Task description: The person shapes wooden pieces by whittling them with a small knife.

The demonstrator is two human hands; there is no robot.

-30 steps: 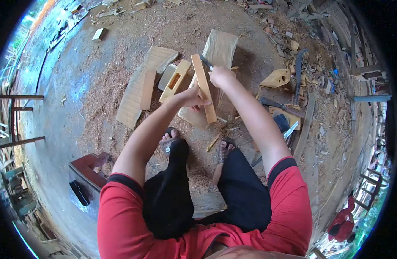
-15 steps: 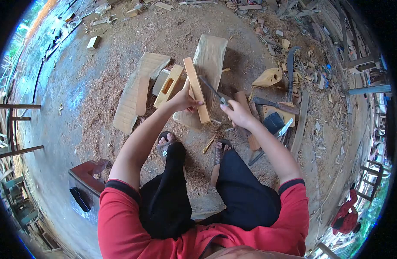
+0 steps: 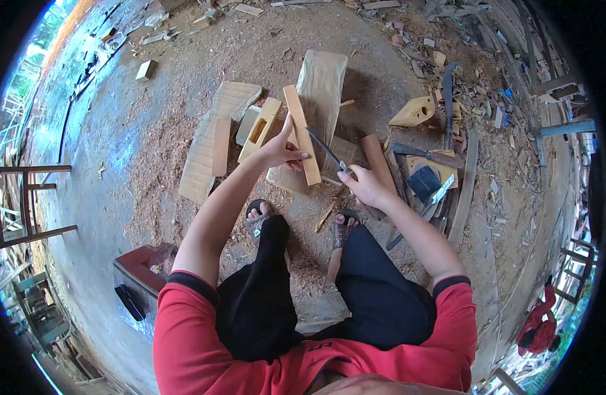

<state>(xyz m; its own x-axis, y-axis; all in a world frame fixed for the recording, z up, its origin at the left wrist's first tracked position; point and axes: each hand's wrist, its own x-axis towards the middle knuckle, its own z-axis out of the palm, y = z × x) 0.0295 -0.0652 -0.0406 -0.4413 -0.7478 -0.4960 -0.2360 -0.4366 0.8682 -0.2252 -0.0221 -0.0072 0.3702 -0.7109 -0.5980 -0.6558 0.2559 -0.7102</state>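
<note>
My left hand (image 3: 281, 151) is closed round a narrow wooden strip (image 3: 301, 128), thumb across its face and a finger along its left side, holding it tilted upright. In my closed right hand (image 3: 367, 186) is a slim, dark file-like tool (image 3: 325, 147); its far end meets the right edge of the strip, and its grip is mostly hidden by my fingers. Just left of the strip lies a wooden plane body (image 3: 259, 130) with a slot cut in it. A pale wooden block (image 3: 321, 85) rests behind the strip.
A broad board (image 3: 204, 158) with a smaller plank (image 3: 220, 146) lies left. To the right are a hammer-like tool (image 3: 427, 155), a dark cup-shaped piece (image 3: 423, 184), a carved wooden block (image 3: 412, 112) and a long curved blade (image 3: 448, 99). Shavings cover the floor; another person (image 3: 539, 327) is far right.
The tool in my right hand has shifted slightly, and its tip now lies against the strip's right edge. My left hand keeps its hold on the strip. The whole view has shifted a little.
</note>
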